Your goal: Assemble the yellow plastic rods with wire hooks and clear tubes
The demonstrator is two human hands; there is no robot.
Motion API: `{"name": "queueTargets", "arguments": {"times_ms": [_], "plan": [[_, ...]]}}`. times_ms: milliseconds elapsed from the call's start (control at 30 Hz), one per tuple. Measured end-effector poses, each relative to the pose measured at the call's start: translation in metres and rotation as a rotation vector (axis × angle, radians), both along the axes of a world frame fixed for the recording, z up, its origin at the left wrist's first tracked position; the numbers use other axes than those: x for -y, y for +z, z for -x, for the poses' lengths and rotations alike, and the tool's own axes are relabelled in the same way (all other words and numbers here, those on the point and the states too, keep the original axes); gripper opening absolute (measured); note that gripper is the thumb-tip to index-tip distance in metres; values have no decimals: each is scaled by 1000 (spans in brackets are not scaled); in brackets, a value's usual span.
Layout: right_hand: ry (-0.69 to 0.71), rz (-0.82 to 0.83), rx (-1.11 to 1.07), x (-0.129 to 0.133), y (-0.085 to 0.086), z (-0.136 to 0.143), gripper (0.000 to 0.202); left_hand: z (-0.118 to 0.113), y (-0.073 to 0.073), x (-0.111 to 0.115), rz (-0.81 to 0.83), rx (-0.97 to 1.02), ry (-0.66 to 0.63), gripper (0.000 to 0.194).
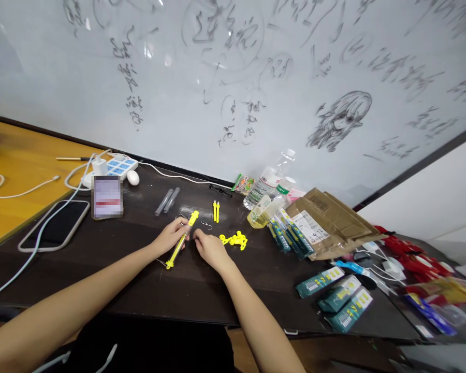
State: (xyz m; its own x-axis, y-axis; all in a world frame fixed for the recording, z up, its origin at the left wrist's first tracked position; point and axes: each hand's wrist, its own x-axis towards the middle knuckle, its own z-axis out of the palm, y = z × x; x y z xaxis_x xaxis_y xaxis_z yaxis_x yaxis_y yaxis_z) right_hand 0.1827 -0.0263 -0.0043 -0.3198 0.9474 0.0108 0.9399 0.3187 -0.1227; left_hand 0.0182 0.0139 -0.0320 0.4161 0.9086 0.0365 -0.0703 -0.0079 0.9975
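My left hand (pixel 173 235) is closed around a slim clear tube with yellow ends (pixel 177 250), held slanted over the dark table. Just right of it, my right hand (pixel 209 247) has its fingers curled near the table; what they hold, if anything, is hidden. Beyond the hands lie a small metal hook (pixel 207 225), two yellow rods (pixel 216 212) side by side, and two clear tubes (pixel 167 201). A pile of small yellow parts (pixel 235 240) sits to the right of my right hand.
A phone (pixel 55 226), cables and a power strip (pixel 118 168) lie at the left. Bottles (pixel 261 187), a cardboard package (pixel 326 223) and several green boxes (pixel 319 281) stand or lie at the right. A whiteboard (pixel 171 103) rises behind the table.
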Motion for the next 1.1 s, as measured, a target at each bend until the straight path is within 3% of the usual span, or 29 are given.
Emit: {"name": "queueTargets", "arguments": {"times_ms": [433,1100], "plan": [[-8,-43,43,-3,-8,-1,14,0,5,4,6,-9,3,31],[-60,-75,54,-5,-6,-2,16,0,6,4,14,-7,1,32]]}}
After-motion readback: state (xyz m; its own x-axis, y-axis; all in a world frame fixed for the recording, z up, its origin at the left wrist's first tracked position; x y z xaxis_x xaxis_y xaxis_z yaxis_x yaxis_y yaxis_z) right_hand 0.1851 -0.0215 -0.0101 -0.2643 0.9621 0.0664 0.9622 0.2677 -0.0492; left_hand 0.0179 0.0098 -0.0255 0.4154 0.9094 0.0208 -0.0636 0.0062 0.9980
